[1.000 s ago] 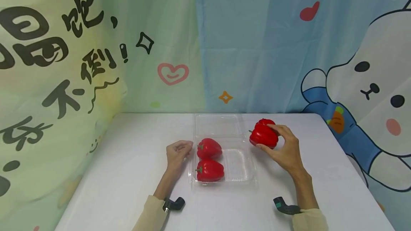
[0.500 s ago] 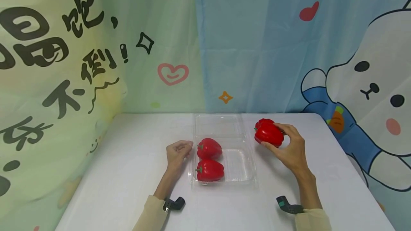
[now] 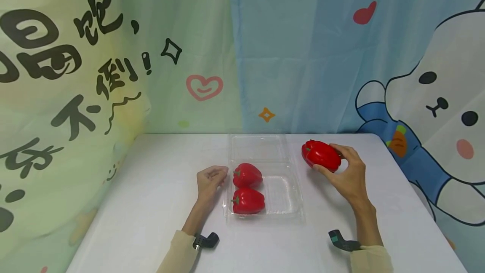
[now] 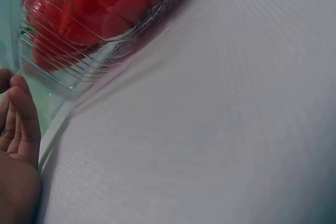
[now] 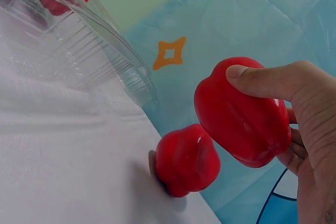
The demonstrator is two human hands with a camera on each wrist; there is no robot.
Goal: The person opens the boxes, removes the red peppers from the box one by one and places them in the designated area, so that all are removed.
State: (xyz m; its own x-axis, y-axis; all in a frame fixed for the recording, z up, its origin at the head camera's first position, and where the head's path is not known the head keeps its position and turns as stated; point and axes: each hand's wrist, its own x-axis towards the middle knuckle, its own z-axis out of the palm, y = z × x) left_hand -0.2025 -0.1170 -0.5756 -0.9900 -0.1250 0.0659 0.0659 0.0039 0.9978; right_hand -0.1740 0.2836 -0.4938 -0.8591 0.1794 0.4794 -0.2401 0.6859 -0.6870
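Observation:
My right hand [image 3: 347, 176] grips a red bell pepper [image 5: 241, 114] between thumb and fingers, above the table to the right of a clear plastic box [image 3: 282, 197]. Under and behind it, another red bell pepper [image 5: 187, 161] rests on the table; in the head view the two overlap. Two more red bell peppers [image 3: 247, 175] [image 3: 248, 201] lie in the left half of the box, their green stems to the left. At the box's left edge is my left hand [image 3: 209, 182], thumb and fingertips pinching its rim near the hinge.
The box's open lid [image 3: 257, 148] lies flat toward the back of the white table [image 3: 159, 201]. A printed curtain [image 3: 280, 54] hangs behind the table's rear edge. Each wrist wears a dark camera mount [image 3: 206, 241].
My right hand has moved slightly right with the bell pepper and turned it, so its stem no longer points left. My left hand and the box have stayed put.

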